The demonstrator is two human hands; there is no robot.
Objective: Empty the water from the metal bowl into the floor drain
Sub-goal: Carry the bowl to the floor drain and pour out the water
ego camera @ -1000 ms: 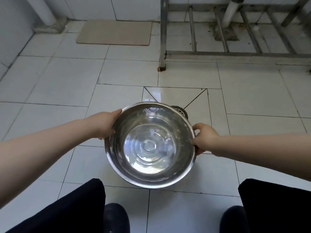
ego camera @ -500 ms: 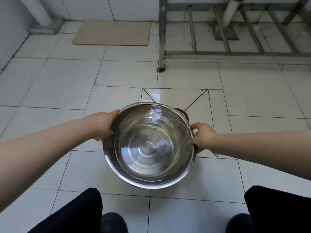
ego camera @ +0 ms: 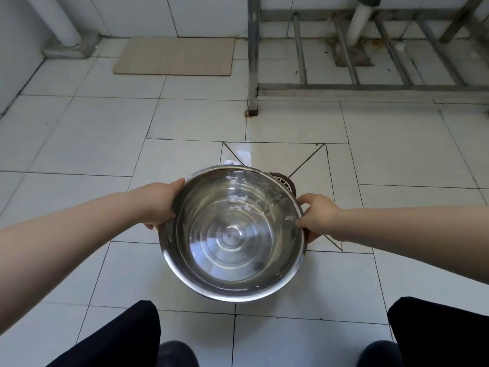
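Observation:
A shiny metal bowl (ego camera: 232, 234) with clear water in it hangs above the tiled floor, its far rim tipped slightly down. My left hand (ego camera: 158, 205) grips the bowl's left rim and my right hand (ego camera: 315, 215) grips the right rim. The round floor drain (ego camera: 287, 182) sits in a square of diagonally cut tiles just past the bowl's far right edge; the bowl hides most of it. The water lies toward the far side of the bowl.
A steel frame leg (ego camera: 252, 62) and low crossbars (ego camera: 370, 87) stand beyond the drain. A beige mat (ego camera: 176, 56) lies at the back left by a white pipe (ego camera: 59, 22). My dark trouser legs (ego camera: 119, 340) and shoes fill the bottom edge.
The bowl has tipped a little away from me and the water has shifted toward its far rim. Both hands keep their grip on the rim.

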